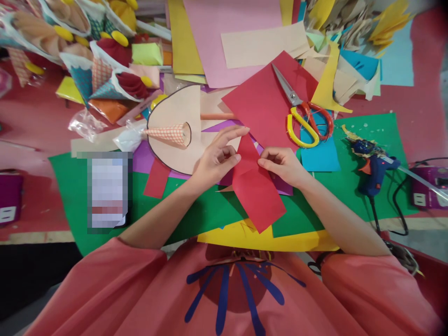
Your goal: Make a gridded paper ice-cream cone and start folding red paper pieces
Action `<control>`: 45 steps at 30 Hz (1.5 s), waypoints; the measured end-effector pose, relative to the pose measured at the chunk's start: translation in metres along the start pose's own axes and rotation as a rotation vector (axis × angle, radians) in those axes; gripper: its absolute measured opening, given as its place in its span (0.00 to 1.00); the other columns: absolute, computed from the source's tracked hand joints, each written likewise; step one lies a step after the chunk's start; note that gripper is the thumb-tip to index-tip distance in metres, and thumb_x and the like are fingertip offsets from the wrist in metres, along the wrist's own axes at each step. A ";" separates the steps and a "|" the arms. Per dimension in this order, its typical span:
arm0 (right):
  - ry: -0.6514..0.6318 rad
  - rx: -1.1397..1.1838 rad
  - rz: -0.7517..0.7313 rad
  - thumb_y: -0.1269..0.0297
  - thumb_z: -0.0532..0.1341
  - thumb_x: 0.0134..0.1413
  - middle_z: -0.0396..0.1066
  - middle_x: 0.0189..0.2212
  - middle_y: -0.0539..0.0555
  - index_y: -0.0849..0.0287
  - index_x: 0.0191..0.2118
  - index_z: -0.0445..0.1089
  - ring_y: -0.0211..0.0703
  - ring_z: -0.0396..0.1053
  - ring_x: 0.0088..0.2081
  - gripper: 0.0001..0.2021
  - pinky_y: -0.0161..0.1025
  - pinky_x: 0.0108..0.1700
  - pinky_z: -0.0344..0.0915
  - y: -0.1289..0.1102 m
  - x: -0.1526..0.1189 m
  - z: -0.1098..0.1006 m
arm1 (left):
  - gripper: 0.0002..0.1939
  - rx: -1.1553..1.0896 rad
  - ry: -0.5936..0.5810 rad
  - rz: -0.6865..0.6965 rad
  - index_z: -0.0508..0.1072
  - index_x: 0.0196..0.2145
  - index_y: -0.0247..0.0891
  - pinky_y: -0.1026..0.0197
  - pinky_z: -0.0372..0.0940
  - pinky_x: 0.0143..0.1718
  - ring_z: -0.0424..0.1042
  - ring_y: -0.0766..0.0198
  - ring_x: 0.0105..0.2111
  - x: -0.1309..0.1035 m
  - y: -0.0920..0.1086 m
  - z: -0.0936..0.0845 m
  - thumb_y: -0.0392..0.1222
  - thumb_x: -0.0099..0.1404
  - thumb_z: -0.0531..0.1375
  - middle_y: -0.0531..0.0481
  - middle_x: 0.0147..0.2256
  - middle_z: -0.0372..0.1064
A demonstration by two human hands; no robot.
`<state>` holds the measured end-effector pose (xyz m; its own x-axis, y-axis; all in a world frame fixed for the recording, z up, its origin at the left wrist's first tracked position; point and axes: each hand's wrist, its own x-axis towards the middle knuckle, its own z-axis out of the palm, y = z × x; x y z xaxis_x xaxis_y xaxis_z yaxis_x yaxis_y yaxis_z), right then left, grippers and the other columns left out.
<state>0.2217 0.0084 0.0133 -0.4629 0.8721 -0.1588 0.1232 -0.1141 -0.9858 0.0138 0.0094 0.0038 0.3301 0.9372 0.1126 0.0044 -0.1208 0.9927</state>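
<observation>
Between my hands is a piece of red paper, narrowed to a folded or rolled point at its upper end. My left hand grips its left edge between thumb and fingers, with the index finger stretched over the tip. On the right edge, my right hand pinches the paper between thumb and fingertips. Left of my left hand lies a beige paper shape with a dark curved border and a small orange-checked paper cone on it. A larger red sheet lies beyond my hands.
Scissors with yellow and orange handles rest on the red sheet. A blue glue gun with its cord lies at the right. Finished paper cones crowd the far left. A phone lies on the green sheet.
</observation>
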 end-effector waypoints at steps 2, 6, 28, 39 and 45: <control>0.031 0.000 -0.005 0.53 0.65 0.51 0.61 0.19 0.45 0.60 0.24 0.64 0.30 0.56 0.21 0.17 0.32 0.22 0.51 0.000 0.000 0.001 | 0.23 0.003 0.006 -0.004 0.67 0.56 0.57 0.66 0.64 0.28 0.62 0.77 0.24 0.000 0.000 0.000 0.47 0.64 0.62 0.51 0.60 0.62; 0.157 -0.006 -0.015 0.54 0.64 0.51 0.56 0.17 0.44 0.58 0.23 0.61 0.29 0.51 0.19 0.16 0.32 0.21 0.48 -0.005 -0.001 0.000 | 0.14 0.128 0.012 0.040 0.75 0.47 0.48 0.64 0.68 0.39 0.72 0.69 0.37 0.002 0.001 0.001 0.49 0.65 0.60 0.49 0.49 0.72; 0.156 0.061 0.022 0.46 0.66 0.47 0.59 0.14 0.43 0.57 0.22 0.61 0.29 0.54 0.15 0.21 0.33 0.18 0.49 -0.007 0.002 -0.002 | 0.12 0.212 0.003 -0.023 0.78 0.44 0.41 0.64 0.69 0.42 0.74 0.64 0.43 0.003 0.009 -0.002 0.43 0.66 0.58 0.47 0.44 0.77; 0.134 0.085 -0.018 0.50 0.67 0.47 0.56 0.17 0.44 0.59 0.20 0.61 0.30 0.52 0.21 0.20 0.32 0.23 0.50 -0.005 0.003 -0.008 | 0.19 0.059 -0.145 -0.048 0.74 0.52 0.50 0.69 0.60 0.24 0.60 0.78 0.24 0.002 0.008 -0.007 0.42 0.63 0.63 0.46 0.58 0.65; 0.028 0.139 0.056 0.52 0.70 0.44 0.69 0.26 0.48 0.61 0.29 0.71 0.33 0.64 0.27 0.16 0.31 0.29 0.60 -0.004 0.002 -0.005 | 0.21 0.053 -0.314 -0.084 0.72 0.54 0.47 0.72 0.57 0.22 0.60 0.78 0.24 -0.003 0.014 0.002 0.40 0.63 0.62 0.44 0.58 0.65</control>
<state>0.2241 0.0130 0.0167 -0.4340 0.8751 -0.2139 0.0242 -0.2261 -0.9738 0.0150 0.0047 0.0170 0.6015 0.7989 0.0033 0.0903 -0.0721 0.9933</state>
